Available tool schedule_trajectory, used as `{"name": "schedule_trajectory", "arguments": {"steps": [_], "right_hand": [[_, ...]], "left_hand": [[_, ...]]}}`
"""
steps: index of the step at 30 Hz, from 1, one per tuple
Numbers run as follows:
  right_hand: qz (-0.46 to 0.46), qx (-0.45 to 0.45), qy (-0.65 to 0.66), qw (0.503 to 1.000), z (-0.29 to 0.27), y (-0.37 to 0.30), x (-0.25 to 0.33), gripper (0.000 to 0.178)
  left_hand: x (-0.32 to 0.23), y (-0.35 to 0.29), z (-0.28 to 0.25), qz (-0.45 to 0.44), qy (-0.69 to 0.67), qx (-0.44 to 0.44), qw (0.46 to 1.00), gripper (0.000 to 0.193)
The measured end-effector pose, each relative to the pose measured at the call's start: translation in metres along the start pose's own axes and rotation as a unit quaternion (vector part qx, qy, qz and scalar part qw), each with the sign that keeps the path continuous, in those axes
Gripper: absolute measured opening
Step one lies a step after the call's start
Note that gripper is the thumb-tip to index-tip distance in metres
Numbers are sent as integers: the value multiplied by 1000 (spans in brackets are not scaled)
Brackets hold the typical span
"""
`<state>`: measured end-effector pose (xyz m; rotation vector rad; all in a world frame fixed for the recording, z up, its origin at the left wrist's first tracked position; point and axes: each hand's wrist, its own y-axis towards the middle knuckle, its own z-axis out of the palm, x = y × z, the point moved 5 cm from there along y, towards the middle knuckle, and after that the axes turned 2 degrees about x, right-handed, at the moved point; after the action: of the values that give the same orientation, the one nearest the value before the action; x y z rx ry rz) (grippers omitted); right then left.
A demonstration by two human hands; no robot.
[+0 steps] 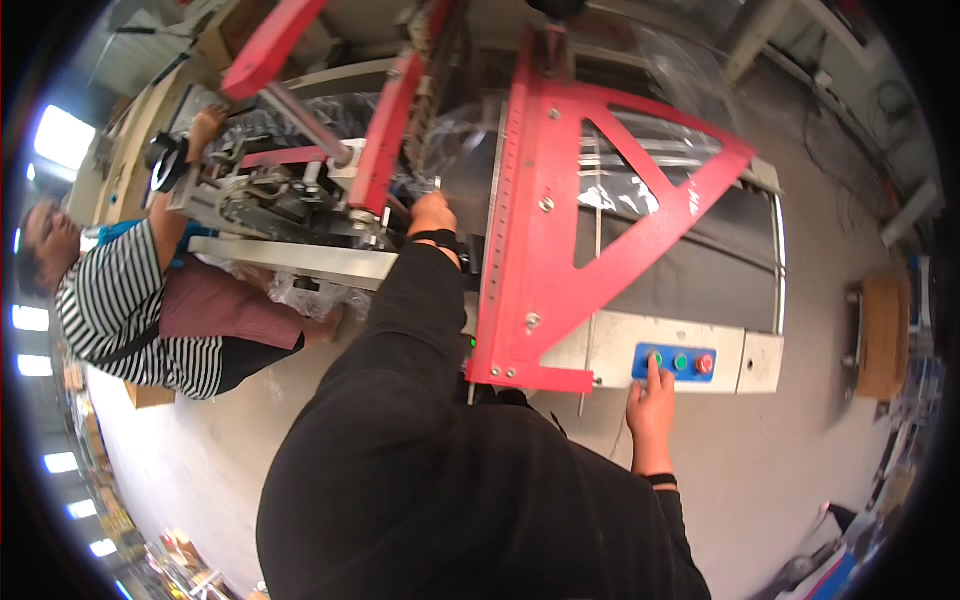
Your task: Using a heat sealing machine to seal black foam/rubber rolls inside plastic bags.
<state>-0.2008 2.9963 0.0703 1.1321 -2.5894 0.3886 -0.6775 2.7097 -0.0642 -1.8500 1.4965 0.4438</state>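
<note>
blue button panel (673, 377), one: on the machine's (615, 346) near edge, by its right corner. your right hand (652, 405): index finger extended onto the panel's left end; best pressed squarely, off the red button (704, 365). your left hand (433, 215): beside the red frame (555, 250), grip unclear; best kept clear.

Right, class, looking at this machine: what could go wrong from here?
The left hand shows between a red bar and the red triangular frame; if the right hand, its finger at the button panel, starts motion, the left might get pinched.

The co-worker's hand is near machinery too, so could be caught.
</note>
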Motion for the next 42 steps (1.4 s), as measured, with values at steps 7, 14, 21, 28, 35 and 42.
{"name": "schedule_trajectory", "arguments": {"steps": [7, 14, 21, 28, 35, 42], "right_hand": [[-61, -54, -25, 996, -2, 17, 5, 42], [-70, -2, -134, 989, 0, 5, -8, 39], [-107, -17, -151, 982, 3, 11, -6, 43], [-137, -25, -111, 984, -3, 14, -1, 43], [-134, -31, -101, 985, -4, 13, -6, 44], [-134, -18, -99, 986, -1, 15, -7, 42]], "left_hand": [[-52, -46, -32, 212, 271, 50, 938, 15], [-64, -59, -8, 133, 315, 24, 940, 16], [-1, 8, 15, -55, 380, 145, 912, 16], [16, 36, 35, -104, 368, 186, 905, 19], [-10, 18, 35, -58, 381, 150, 910, 20], [3, 26, 33, -83, 358, 152, 918, 23]]}}
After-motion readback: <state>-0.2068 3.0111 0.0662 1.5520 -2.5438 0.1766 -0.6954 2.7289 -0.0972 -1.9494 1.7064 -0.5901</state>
